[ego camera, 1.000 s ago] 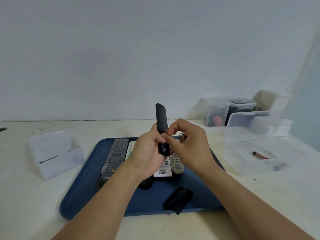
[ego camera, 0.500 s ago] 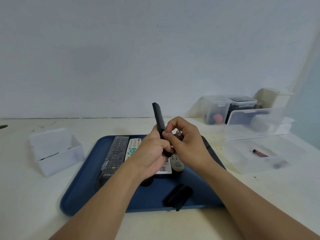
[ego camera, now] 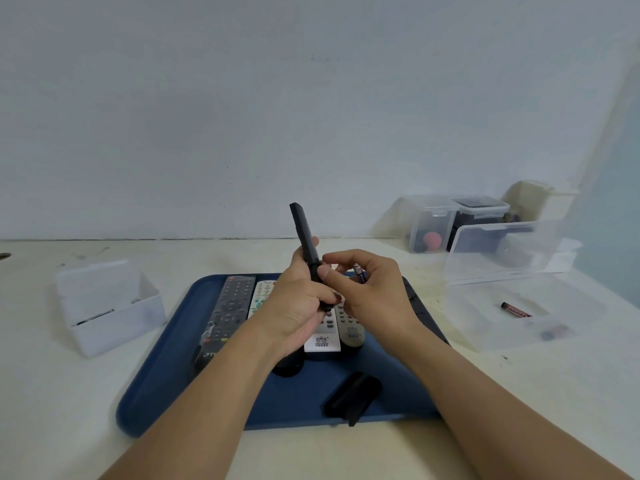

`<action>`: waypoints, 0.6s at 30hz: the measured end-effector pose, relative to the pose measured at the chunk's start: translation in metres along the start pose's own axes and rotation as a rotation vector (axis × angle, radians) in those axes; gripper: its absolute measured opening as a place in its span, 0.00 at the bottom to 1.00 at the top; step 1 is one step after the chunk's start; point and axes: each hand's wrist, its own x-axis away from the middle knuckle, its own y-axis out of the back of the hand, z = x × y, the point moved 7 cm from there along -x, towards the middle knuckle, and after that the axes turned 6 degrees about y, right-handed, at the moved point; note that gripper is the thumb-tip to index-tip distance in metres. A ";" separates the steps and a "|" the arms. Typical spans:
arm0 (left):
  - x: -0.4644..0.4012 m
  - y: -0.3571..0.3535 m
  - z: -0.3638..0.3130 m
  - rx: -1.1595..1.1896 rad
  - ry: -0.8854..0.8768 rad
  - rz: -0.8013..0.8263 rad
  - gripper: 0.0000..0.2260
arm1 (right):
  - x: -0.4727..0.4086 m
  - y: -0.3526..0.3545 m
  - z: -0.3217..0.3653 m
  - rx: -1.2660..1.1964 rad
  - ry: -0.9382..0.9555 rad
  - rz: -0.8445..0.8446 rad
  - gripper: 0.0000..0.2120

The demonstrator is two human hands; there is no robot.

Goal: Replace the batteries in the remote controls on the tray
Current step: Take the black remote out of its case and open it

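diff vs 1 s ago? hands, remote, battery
The slim black remote in the left hand tilted further left at its top. The right hand kept hold of the battery, now more exposed beside the remote. Remotes on the blue tray, the loose cover and the boxes stayed put.

I note a pale tabletop (ego camera: 104, 427) backed by a plain wall (ego camera: 242, 98). At ten o'clock stands a white open box (ego camera: 107, 306). At two o'clock, against the wall, a cluster of clear lidded containers (ego camera: 457, 221), one holding a red round object (ego camera: 432, 239); other contents unclear.
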 end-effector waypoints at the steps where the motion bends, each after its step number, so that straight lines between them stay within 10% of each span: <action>1: 0.000 0.000 0.000 -0.016 -0.008 -0.008 0.41 | 0.000 0.002 0.001 0.017 -0.003 -0.009 0.06; 18: -0.002 -0.021 0.006 0.138 -0.024 0.042 0.37 | -0.001 0.017 0.010 -0.170 -0.166 0.024 0.05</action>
